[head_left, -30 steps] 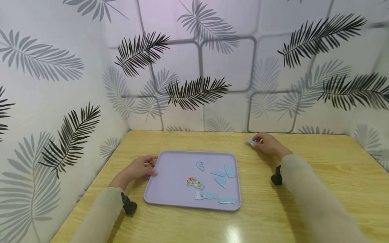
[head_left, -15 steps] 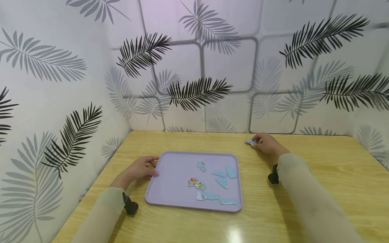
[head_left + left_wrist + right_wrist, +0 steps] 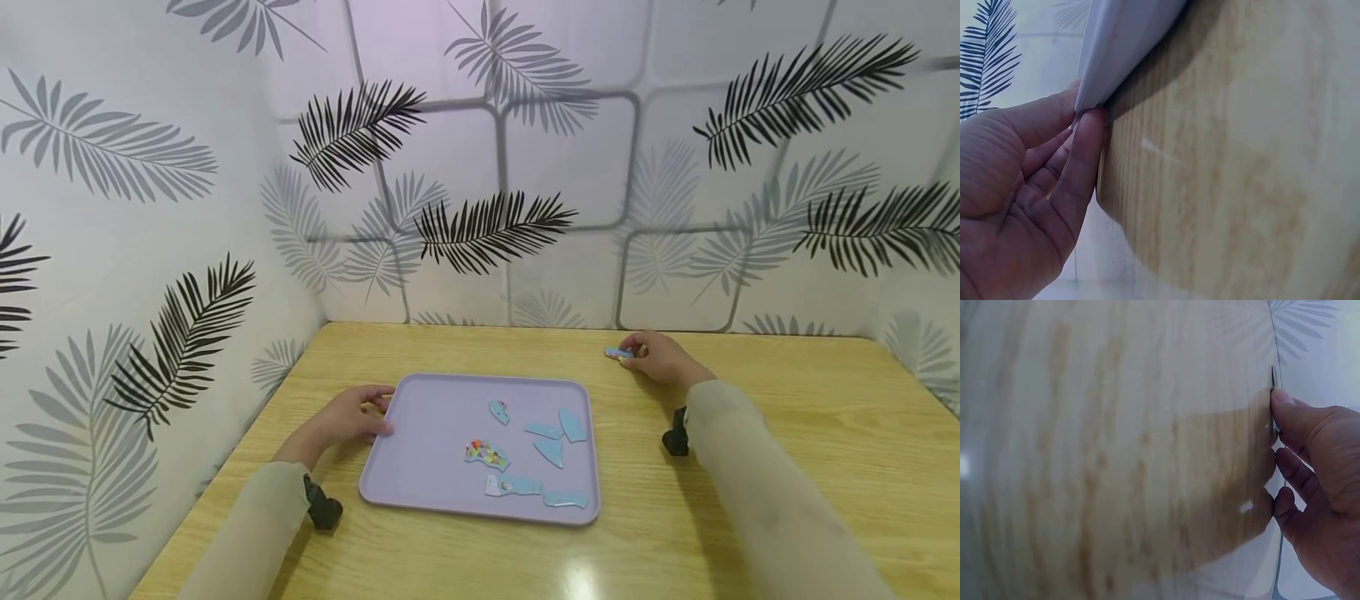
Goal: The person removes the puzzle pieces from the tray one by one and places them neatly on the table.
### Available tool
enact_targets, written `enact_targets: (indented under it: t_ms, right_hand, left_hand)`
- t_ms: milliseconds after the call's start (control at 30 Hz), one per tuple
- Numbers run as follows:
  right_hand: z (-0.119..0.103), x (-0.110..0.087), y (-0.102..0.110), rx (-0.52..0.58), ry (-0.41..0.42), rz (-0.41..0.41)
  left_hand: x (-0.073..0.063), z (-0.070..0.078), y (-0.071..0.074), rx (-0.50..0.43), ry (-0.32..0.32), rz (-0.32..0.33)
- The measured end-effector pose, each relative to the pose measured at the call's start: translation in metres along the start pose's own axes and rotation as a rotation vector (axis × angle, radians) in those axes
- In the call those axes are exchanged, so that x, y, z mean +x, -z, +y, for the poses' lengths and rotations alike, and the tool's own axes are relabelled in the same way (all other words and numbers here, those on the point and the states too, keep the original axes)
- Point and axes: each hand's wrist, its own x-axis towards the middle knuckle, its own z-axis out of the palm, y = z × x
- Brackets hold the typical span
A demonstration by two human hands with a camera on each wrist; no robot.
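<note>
A light purple tray (image 3: 420, 450) lies on the table with its left rim pinched by my left hand (image 3: 345, 417). Thumb and finger grip that tray edge (image 3: 1116, 44) in the left wrist view. Toward the back of the table, my right hand (image 3: 663, 358) holds a thin blue puzzle piece (image 3: 618, 353) between thumb and fingers, low at the tabletop. Edge-on in the right wrist view, the puzzle piece (image 3: 1274, 378) shows beyond the thumb. Inside the tray lie several light blue puzzle pieces (image 3: 549, 452) and a multicoloured puzzle piece (image 3: 486, 454).
The wooden table (image 3: 450, 558) runs back to a wall (image 3: 555, 167) covered in leaf-patterned wallpaper. Another patterned wall (image 3: 150, 250) rises along the left. Both forearms reach in from the front, each with a black wrist device (image 3: 322, 507).
The head view has shifted slightly. My right hand has moved a little left with the puzzle piece, which lies flatter. The left hand stays at the tray's rim.
</note>
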Motion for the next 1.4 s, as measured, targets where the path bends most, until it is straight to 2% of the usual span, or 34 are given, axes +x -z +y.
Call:
enact_targets:
  t_ms: [200,500,867,1267,1400]
  right_hand:
    - [0.000,-0.001,0.000,-0.003,0.004,-0.014]
    - [-0.004,-0.003,0.000,0.022,-0.008,-0.037]
    - [-0.003,-0.006,0.000,0.035,0.000,-0.013]
    - [-0.003,-0.010,0.005,0.099,-0.048,-0.006]
    - [-0.005,-0.015,0.006,0.135,-0.031,-0.018]
  left_hand:
    - [0.001,-0.001,0.000,-0.009,0.020,0.009]
    - [0.000,-0.002,-0.001,-0.018,0.005,-0.003]
    - [-0.001,0.001,0.000,0.000,0.002,0.003]
    - [-0.001,0.003,-0.002,0.004,0.015,0.010]
    - [-0.001,0.001,-0.002,0.011,0.011,0.011]
